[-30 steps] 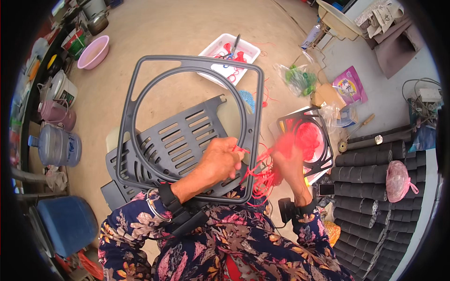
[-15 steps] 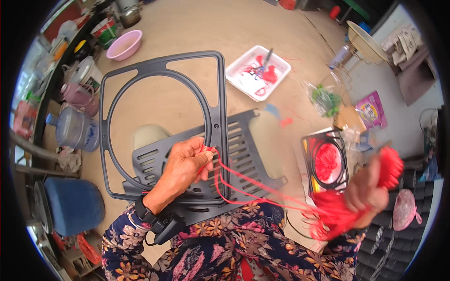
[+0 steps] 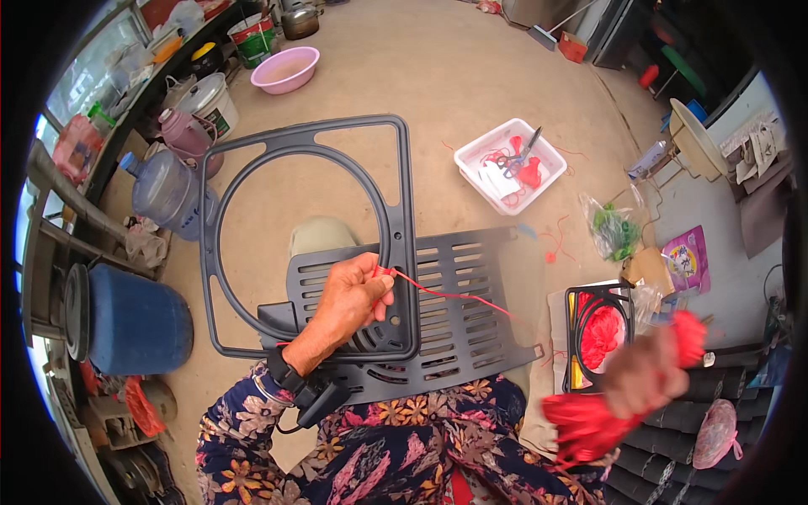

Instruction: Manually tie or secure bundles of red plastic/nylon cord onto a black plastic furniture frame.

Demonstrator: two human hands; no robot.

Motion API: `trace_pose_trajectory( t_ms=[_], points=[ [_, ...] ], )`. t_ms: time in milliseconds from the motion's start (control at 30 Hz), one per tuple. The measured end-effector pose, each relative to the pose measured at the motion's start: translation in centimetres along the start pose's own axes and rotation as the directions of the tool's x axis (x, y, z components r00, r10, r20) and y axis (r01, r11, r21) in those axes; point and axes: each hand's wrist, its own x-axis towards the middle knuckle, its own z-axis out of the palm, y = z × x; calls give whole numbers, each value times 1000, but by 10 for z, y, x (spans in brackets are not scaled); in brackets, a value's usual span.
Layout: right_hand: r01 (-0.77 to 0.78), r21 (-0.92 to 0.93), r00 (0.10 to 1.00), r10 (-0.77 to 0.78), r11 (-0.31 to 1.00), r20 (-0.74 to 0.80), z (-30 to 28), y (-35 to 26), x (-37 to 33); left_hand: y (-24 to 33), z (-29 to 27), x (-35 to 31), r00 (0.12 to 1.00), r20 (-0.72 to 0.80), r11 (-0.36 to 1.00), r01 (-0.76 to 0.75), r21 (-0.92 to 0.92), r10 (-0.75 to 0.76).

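My left hand (image 3: 349, 295) pinches a red cord (image 3: 450, 294) against the inner ring of a black plastic frame (image 3: 406, 168), where the cord is wound. This frame, a rounded square around a large circle, rests over a black slotted panel (image 3: 454, 328) on my lap. Out to the right, my right hand (image 3: 641, 379), smeared by motion, is closed round a bundle of red cord (image 3: 581, 425). The cord's strands hang to its left and bunch out on its far side. A single strand runs from the left hand toward the right one, its far end blurred.
Ahead on the floor is a white tray (image 3: 551, 172) with scissors (image 3: 518, 156) and red scraps. Another black frame (image 3: 574, 341) with red cord lies to the right, near a purple packet (image 3: 686, 261). A blue barrel (image 3: 139, 320) and a water jug (image 3: 172, 194) stand at left.
My right hand has swung a little lower with the red bundle, and the cord between the hands now shows as one strand, not a loop. The left hand keeps its pinch. The view has shifted.
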Motion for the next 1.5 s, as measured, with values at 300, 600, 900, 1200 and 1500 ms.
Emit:
trace_pose_trajectory(
  t_ms=[300, 600, 900, 1200, 1500],
  points=[
    [-586, -381, 571, 31, 715, -820, -76, 112, 57, -2, 10, -23, 996, 83, 999, -41, -1, 41],
    [-459, -402, 571, -84, 792, -817, -53, 82, 64, -29, 11, -32, 964, 252, 986, 44, 159, -84],
    [-549, -804, 575, -594, 230, -563, -115, 99, 71, -35, 22, -32, 905, 390, 976, 99, 193, -169],
    [-601, -799, 620, -628, 5, -470, -125, 102, 69, -32, 27, -35, 915, 353, 980, 172, 99, -196],
    [-645, -725, 674, -626, -241, -392, -145, 100, 50, -32, 12, -29, 855, 432, 958, 252, 138, -287]
  ],
)
